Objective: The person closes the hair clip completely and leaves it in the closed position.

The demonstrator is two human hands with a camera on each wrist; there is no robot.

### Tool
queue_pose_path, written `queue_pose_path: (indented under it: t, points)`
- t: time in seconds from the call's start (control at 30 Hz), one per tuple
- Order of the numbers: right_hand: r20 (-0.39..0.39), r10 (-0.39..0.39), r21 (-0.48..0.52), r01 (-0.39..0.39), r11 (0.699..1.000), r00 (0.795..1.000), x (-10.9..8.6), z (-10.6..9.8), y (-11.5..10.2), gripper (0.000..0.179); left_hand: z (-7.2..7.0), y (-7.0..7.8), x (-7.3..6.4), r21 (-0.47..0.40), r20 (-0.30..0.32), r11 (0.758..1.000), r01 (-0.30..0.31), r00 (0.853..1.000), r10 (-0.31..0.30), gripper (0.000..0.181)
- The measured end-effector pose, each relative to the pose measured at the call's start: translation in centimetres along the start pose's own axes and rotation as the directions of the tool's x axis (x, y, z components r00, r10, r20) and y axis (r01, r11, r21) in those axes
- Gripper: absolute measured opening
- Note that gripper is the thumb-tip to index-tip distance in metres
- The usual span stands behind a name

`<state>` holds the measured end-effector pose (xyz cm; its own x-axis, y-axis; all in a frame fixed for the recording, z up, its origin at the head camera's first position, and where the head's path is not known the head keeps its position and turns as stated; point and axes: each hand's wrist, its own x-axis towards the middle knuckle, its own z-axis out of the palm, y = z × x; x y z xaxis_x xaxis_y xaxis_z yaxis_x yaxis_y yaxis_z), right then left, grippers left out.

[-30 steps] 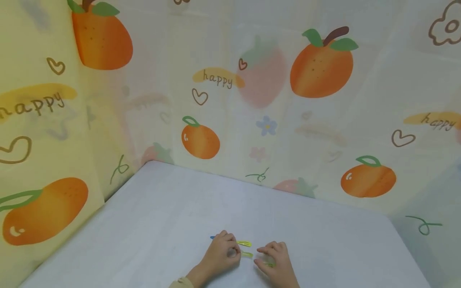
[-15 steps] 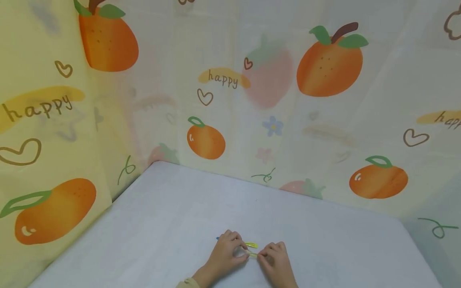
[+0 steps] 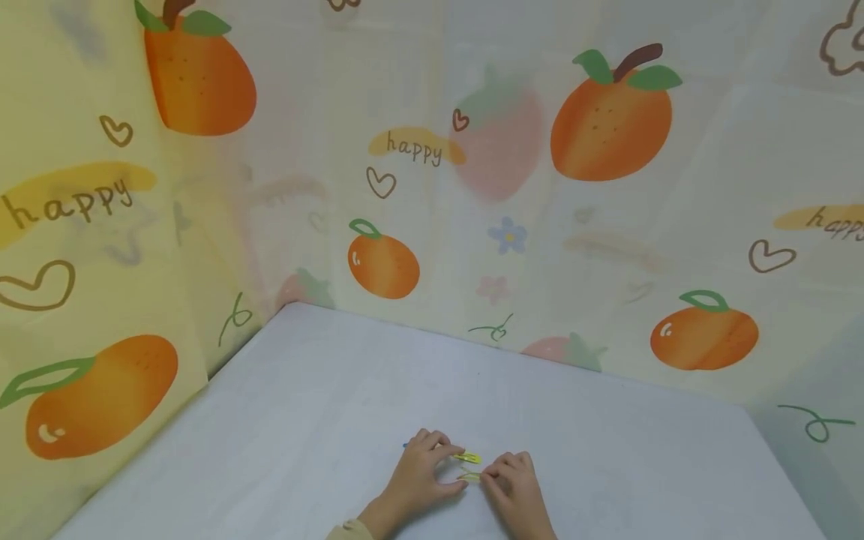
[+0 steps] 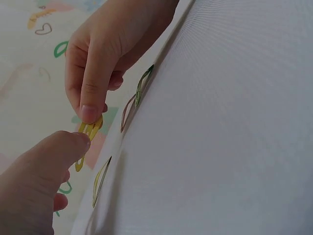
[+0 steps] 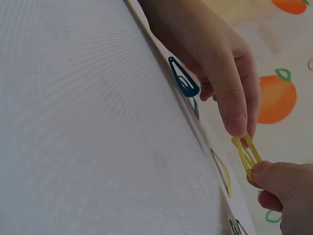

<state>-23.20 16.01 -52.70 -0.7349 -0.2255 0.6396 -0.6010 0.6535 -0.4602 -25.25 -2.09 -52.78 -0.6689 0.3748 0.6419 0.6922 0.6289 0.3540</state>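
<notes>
A yellow snap hair clip (image 3: 470,476) is between my two hands, lifted off the table. Thumb and fingertips of my right hand (image 3: 516,480) pinch one end of it. The clip's two arms (image 5: 247,154) stand parted in the right wrist view. My left hand (image 3: 421,476) faces its other end, thumb and index finger apart in the head view. In the left wrist view the left thumb (image 4: 73,144) overlaps the clip. A second yellow hair clip (image 3: 467,457) lies just behind, by the left fingertips.
Beyond the left hand lie a teal hair clip (image 5: 185,78) and a grey-blue one (image 5: 195,106). Near the right hand are a green clip (image 4: 144,85) and a reddish one (image 4: 127,115). White cloth (image 3: 324,375) covers the table, and a fruit-print curtain (image 3: 432,225) borders it.
My right hand has come left and taken hold of the hair clip that the left hand held. The left thumb and index finger have spread apart. The view has shifted slightly.
</notes>
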Motion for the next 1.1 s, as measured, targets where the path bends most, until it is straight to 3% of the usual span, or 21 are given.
queue_pose_path:
  t: [0.27, 0.53, 0.77, 0.93, 1.1]
  points:
    - [-0.015, -0.005, 0.022, 0.006, 1.000, 1.000, -0.07, 0.09, 0.00, 0.011, 0.05, 0.09, -0.11, -0.023, 0.010, 1.000, 0.010, 1.000, -0.010, 0.028]
    - [0.001, -0.030, 0.035, 0.030, 0.999, 1.000, 0.06, -0.08, -0.16, 0.005, -0.16, 0.13, 0.05, -0.059, 0.025, 0.997, -0.052, 0.998, 0.053, 0.007]
    - [-0.013, -0.043, 0.020, 0.044, 0.999, 0.999, 0.02, 0.00, -0.14, 0.007, -0.04, -0.03, 0.05, -0.056, 0.016, 0.995, -0.088, 0.996, 0.089, 0.006]
    - [-0.015, -0.033, 0.029, 0.034, 0.999, 0.999, 0.00, 0.06, -0.18, 0.009, -0.07, -0.04, -0.01, -0.076, 0.008, 0.994, -0.078, 0.997, 0.079, 0.005]
    - [-0.009, -0.025, 0.035, 0.025, 0.999, 1.000, 0.04, 0.06, -0.26, 0.012, -0.08, -0.10, -0.04, -0.160, -0.006, 0.986, -0.042, 0.999, 0.042, 0.006]
